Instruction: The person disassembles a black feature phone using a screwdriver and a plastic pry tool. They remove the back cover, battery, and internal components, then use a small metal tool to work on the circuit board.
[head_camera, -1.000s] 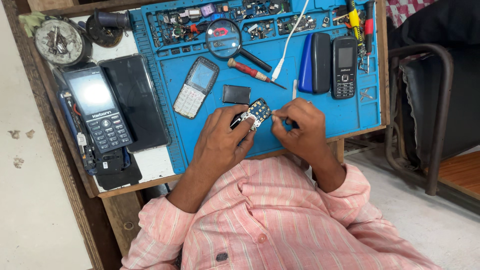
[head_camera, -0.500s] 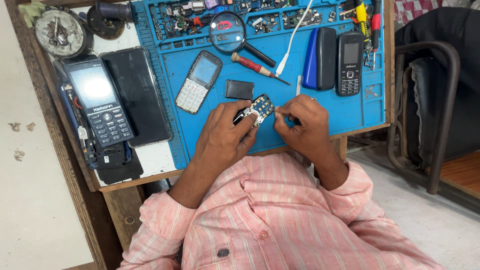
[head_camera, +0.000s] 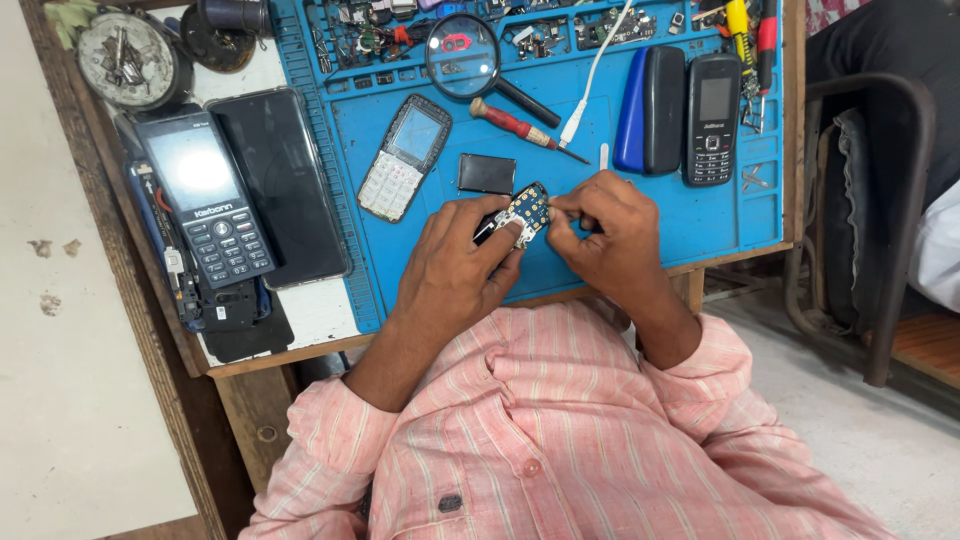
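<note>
Both hands work a small phone circuit board (head_camera: 527, 210) over the blue mat (head_camera: 700, 215) on the bench (head_camera: 300, 320).

The left hand (head_camera: 455, 265) grips the board by its lower edge; the right hand (head_camera: 605, 230) is pinched at the board's right side, though what it pinches is hidden; just beyond lie a black battery (head_camera: 486, 173), a keypad phone front (head_camera: 405, 158), a red-handled screwdriver (head_camera: 520, 126) and a magnifying glass (head_camera: 463, 55).

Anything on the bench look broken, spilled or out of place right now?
Nothing looks spilled or broken. Both hands, left hand and right hand, hold a bare circuit board over the blue mat. The keypad phone front lies askew nearby, seemingly just taken apart.
</note>
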